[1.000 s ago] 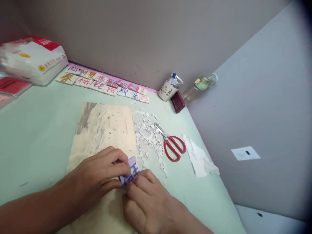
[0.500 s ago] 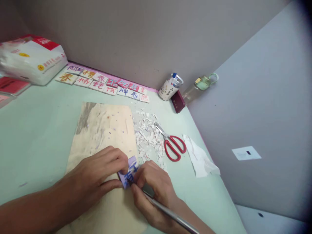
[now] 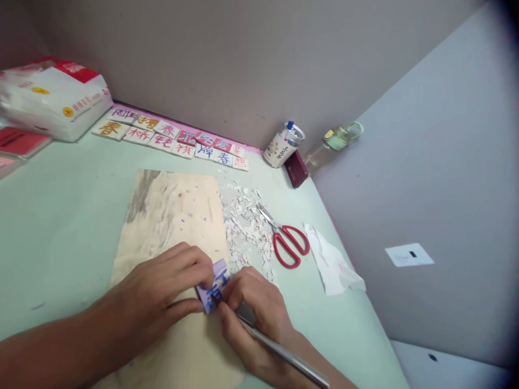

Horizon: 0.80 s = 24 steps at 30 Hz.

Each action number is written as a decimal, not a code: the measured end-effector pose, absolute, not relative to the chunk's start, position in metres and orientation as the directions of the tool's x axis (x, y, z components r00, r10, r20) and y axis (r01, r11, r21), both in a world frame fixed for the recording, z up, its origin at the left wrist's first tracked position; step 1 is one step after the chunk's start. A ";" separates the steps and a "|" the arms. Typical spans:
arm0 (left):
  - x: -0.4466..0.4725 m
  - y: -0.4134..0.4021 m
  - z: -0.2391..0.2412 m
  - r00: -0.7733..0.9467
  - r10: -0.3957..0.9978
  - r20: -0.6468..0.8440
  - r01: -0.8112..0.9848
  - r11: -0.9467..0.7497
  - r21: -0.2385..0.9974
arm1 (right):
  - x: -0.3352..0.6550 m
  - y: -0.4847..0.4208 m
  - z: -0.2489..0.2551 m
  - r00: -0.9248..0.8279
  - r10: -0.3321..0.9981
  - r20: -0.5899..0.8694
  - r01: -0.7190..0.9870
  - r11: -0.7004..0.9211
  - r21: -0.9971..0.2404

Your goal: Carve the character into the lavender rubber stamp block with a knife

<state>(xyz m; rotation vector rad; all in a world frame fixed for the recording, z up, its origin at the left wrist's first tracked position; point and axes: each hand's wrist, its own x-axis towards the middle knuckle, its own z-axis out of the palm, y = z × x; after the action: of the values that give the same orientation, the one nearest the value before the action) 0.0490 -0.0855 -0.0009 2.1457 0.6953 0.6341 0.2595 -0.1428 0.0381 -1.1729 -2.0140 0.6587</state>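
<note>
A small lilac block (image 3: 219, 266) with a blue character on its top lies on a pale wooden board (image 3: 194, 200). My left hand (image 3: 174, 281) grips the block from its left side, fingers on the far edge and thumb on the near edge. In my right hand (image 3: 255, 308) is a slim metal carving knife (image 3: 284, 354), held like a pen. Its dark tip touches the block's face, where part of the blue character is cut. My right fingers hide some of the block's right side.
White shavings (image 3: 247, 221) lie right of the board, beside red-handled scissors (image 3: 290, 246) and a crumpled tissue (image 3: 332, 265). Along the wall are rows of character tiles (image 3: 140, 135), a tissue pack (image 3: 77, 102), a can (image 3: 281, 148), a maroon box (image 3: 297, 172) and a bottle (image 3: 338, 138).
The knife's rear end has shifted slightly up and left, while its tip stays on the block. My left hand and the block keep their place.
</note>
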 end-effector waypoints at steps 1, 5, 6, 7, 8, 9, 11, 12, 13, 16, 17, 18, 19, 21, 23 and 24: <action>0.049 -0.086 -0.001 0.725 0.656 0.207 0.269 -0.548 0.792 | 0.259 -0.143 0.038 -0.334 0.888 0.316 0.523 0.454 -0.721; 0.049 -0.086 0.000 0.727 0.654 0.209 0.267 -0.550 0.792 | 0.258 -0.143 0.035 -0.329 0.889 0.319 0.514 0.452 -0.729; 0.049 -0.086 0.000 0.727 0.654 0.209 0.268 -0.550 0.791 | 0.258 -0.143 0.034 -0.333 0.888 0.317 0.510 0.452 -0.732; 0.050 -0.086 0.000 0.727 0.655 0.208 0.270 -0.551 0.790 | 0.258 -0.143 0.034 -0.337 0.887 0.316 0.506 0.454 -0.733; 0.050 -0.086 -0.001 0.727 0.655 0.207 0.272 -0.551 0.789 | 0.257 -0.143 0.033 -0.342 0.884 0.319 0.501 0.459 -0.733; 0.050 -0.086 -0.001 0.727 0.655 0.207 0.274 -0.552 0.787 | 0.257 -0.143 0.032 -0.352 0.876 0.330 0.494 0.474 -0.729; 0.050 -0.086 -0.001 0.730 0.652 0.207 0.274 -0.556 0.785 | 0.258 -0.143 0.031 -0.378 0.849 0.370 0.477 0.521 -0.708; 0.050 -0.086 -0.002 0.731 0.650 0.208 0.273 -0.558 0.783 | 0.258 -0.142 0.030 -0.392 0.834 0.388 0.471 0.544 -0.695; 0.051 -0.086 -0.002 0.732 0.648 0.212 0.272 -0.562 0.781 | 0.258 -0.142 0.029 -0.403 0.823 0.401 0.466 0.561 -0.684; 0.050 -0.086 -0.001 0.732 0.643 0.224 0.266 -0.573 0.775 | 0.257 -0.142 0.027 -0.407 0.802 0.437 0.471 0.594 -0.652; 0.050 -0.086 -0.001 0.733 0.642 0.226 0.265 -0.575 0.774 | 0.257 -0.142 0.026 -0.408 0.797 0.445 0.478 0.602 -0.640; 0.050 -0.086 -0.001 0.734 0.641 0.226 0.265 -0.576 0.773 | 0.256 -0.142 0.026 -0.408 0.793 0.453 0.487 0.608 -0.626; 0.050 -0.086 -0.001 0.736 0.639 0.223 0.265 -0.575 0.774 | 0.256 -0.142 0.026 -0.406 0.792 0.457 0.499 0.611 -0.614; 0.049 -0.086 -0.001 0.737 0.641 0.216 0.269 -0.570 0.776 | 0.255 -0.142 0.025 -0.401 0.788 0.467 0.516 0.616 -0.595; 0.049 -0.086 -0.002 0.734 0.645 0.212 0.272 -0.565 0.779 | 0.254 -0.142 0.024 -0.416 0.759 0.501 0.523 0.650 -0.551; 0.049 -0.086 -0.002 0.732 0.648 0.213 0.273 -0.564 0.779 | 0.254 -0.143 0.024 -0.443 0.731 0.520 0.531 0.681 -0.505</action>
<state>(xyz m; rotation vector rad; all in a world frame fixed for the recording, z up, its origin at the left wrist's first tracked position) 0.0492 -0.0862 -0.0020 2.1687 0.6918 0.6297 0.2542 -0.1426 0.0235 -0.9651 -2.1509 0.3457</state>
